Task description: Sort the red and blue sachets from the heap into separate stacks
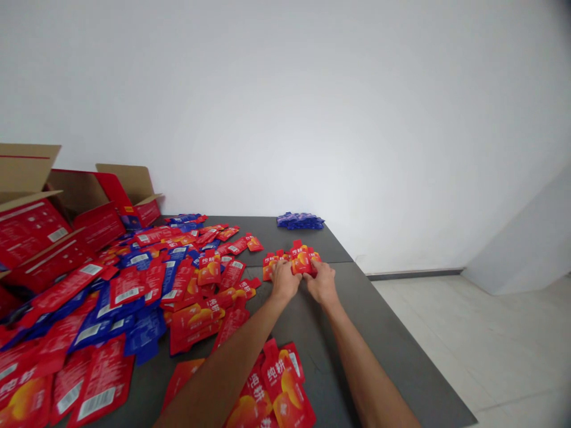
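A red packet [300, 258] with orange fruit printed on it is held between both hands over the dark table. My left hand [284, 280] has its fingers closed at the packet's left edge, and my right hand [322, 285] pinches its lower right edge. More red packets [268, 265] lie beside and behind the held one, partly hidden by it and by the fingers. Several other red packets [288, 389] lie between and under my forearms, nearer the camera.
A large loose heap of red and blue packets [143, 285] covers the left of the table [379, 333]. Open red cardboard boxes [33, 232] stand at the far left. A stack of blue packets [300, 221] sits at the back edge, by the white wall.
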The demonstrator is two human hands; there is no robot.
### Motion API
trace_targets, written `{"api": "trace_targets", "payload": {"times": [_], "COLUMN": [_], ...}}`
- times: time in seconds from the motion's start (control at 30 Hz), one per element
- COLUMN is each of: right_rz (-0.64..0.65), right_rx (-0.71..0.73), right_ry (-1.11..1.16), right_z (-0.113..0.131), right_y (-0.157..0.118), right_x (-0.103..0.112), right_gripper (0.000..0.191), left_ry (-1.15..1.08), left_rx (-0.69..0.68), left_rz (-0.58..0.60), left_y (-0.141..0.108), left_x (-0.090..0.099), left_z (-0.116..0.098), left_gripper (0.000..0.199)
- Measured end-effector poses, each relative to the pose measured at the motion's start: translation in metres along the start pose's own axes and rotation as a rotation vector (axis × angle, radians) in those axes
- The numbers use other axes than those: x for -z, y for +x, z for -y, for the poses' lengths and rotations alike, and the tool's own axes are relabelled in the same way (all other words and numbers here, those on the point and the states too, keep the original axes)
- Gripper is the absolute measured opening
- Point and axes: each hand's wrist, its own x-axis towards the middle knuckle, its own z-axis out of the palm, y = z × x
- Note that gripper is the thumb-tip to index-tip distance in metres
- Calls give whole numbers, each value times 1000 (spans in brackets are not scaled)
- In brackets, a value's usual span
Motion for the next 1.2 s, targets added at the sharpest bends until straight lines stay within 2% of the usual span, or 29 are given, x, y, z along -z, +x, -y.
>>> {"api": "trace_targets", "payload": {"times": [0.13, 0.3, 0.7, 0.97, 1.2], "right_rz": [50, 95, 123, 163, 88], "right_rx": [-76, -124, -154, -176, -123], "right_ry": [-78, -101, -112, -109, -102], "right_z": [-4, -19, -35, -33, -22], "right_y": [8, 16, 22, 21, 11], "right_x": [6, 2, -9, -7, 2], "right_gripper": [49, 47, 51, 53, 49], "left_ry": [153, 248, 426, 490, 448], "left_rx": [5, -19, -50, -53, -82], "left_rz": [-11, 31, 56, 76, 90], "left_y": [9, 16, 12, 11, 8], "left_x": [-10, -24, -40, -39, -21], "left_z": [-4, -3, -4, -5, -5], "left_gripper": [35, 42, 37, 36, 31]}}
